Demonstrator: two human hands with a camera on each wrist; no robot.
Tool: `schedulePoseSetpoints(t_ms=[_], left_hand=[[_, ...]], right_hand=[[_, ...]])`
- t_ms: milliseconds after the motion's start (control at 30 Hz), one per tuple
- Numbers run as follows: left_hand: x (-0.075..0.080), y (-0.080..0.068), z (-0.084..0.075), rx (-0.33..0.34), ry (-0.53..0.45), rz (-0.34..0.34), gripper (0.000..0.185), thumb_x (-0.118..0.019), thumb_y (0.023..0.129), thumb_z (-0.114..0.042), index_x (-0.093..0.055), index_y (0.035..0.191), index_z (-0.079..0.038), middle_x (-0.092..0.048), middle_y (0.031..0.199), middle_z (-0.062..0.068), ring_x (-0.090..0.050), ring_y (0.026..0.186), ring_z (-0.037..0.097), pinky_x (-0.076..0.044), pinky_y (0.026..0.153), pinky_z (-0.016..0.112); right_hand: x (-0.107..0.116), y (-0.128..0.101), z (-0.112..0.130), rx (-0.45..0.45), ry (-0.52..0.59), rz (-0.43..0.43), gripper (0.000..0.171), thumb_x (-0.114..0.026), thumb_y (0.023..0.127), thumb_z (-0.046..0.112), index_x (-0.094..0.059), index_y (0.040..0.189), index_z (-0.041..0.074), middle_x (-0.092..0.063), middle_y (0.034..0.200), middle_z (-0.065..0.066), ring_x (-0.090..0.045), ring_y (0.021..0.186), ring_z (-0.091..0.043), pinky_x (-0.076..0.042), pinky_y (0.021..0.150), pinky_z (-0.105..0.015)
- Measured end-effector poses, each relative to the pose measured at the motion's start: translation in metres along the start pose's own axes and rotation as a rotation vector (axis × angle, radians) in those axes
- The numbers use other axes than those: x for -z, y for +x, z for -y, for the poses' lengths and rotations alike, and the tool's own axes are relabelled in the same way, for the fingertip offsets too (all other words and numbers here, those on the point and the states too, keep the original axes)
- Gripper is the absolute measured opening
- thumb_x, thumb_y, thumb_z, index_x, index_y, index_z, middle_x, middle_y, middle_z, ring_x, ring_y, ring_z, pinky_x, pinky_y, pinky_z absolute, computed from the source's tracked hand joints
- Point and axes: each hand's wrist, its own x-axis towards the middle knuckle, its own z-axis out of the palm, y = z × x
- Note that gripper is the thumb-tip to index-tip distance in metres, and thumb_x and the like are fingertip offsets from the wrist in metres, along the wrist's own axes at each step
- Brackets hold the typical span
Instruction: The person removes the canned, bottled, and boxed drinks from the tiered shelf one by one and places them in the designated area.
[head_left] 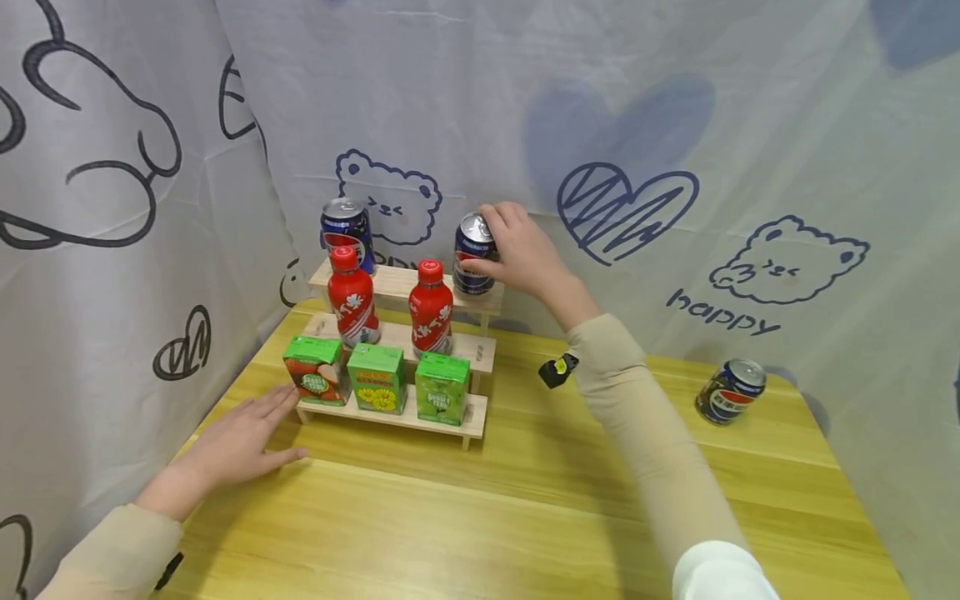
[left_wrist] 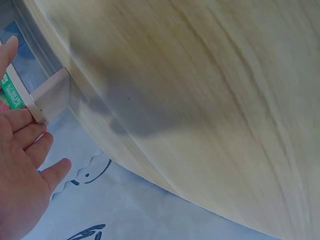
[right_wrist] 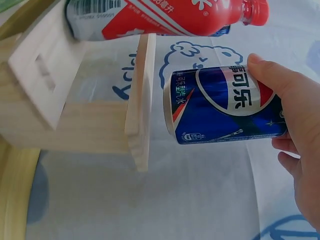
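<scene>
Right hand (head_left: 525, 250) around cola can (head_left: 474, 254) at top shelf (head_left: 408, 283) right edge.

The blue cylindrical metal cola can with a red-and-white logo (head_left: 474, 254) stands upright at the right end of the top wooden shelf step, its silver lid up, base on the board, fingers wrapped around it

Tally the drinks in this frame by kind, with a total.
Cans: 3. One at the left of the top shelf, one on the top shelf gripped by the right hand, one lying on the table.
Red bottles: 2, on the middle shelf.
Green cartons: 3, on the bottom shelf.
Total: 8.
</scene>
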Motion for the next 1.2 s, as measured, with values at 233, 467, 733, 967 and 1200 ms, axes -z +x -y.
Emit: schedulePoseSetpoints(t_ms=[233,467,733,967,1200], left_hand=[[0.000,0.001,0.000,-0.002,0.001,0.009,0.090,-0.061,0.088,-0.058,-0.036,0.147,0.006,-0.033,0.154,0.027,-0.036,0.140,0.045,-0.031,0.115,0.059],[0.000,0.000,0.002,0.000,0.003,0.011,0.091,-0.061,0.088,-0.059,-0.035,0.147,0.005,-0.032,0.154,0.027,-0.036,0.140,0.045,-0.031,0.115,0.059],[0.000,0.001,0.000,-0.013,0.006,-0.003,0.091,-0.061,0.088,-0.060,-0.037,0.146,0.006,-0.034,0.153,0.028,-0.037,0.139,0.045,-0.032,0.114,0.059],[-0.002,0.001,0.000,0.001,0.000,0.011,0.092,-0.060,0.088,-0.060,-0.036,0.147,0.006,-0.033,0.153,0.028,-0.036,0.140,0.045,-0.031,0.115,0.059],[-0.003,0.001,0.001,-0.004,0.000,0.000,0.092,-0.061,0.088,-0.060,-0.037,0.147,0.006,-0.034,0.153,0.027,-0.036,0.140,0.045,-0.031,0.115,0.058]], right_hand=[[0.008,-0.021,-0.010,0.021,-0.011,0.008,0.079,-0.068,0.085,0.055,-0.041,0.140,0.005,-0.048,0.133,-0.016,-0.045,0.124,-0.030,-0.046,0.104,-0.044],[0.013,-0.043,-0.016,0.044,-0.022,0.001,0.077,-0.069,0.085,0.054,-0.042,0.138,0.005,-0.049,0.130,-0.016,-0.046,0.123,-0.030,-0.045,0.105,-0.044],[0.016,-0.070,-0.024,0.085,-0.040,-0.017,0.078,-0.071,0.084,0.051,-0.042,0.137,0.002,-0.049,0.127,-0.018,-0.046,0.118,-0.031,-0.046,0.100,-0.045],[0.016,-0.097,-0.034,0.072,-0.029,-0.029,0.077,-0.074,0.083,0.048,-0.044,0.136,0.001,-0.050,0.124,-0.017,-0.049,0.111,-0.029,-0.051,0.094,-0.044],[0.010,-0.125,-0.050,0.033,-0.020,-0.034,0.076,-0.076,0.081,0.045,-0.046,0.134,-0.001,-0.051,0.123,-0.018,-0.049,0.110,-0.030,-0.050,0.093,-0.046]])
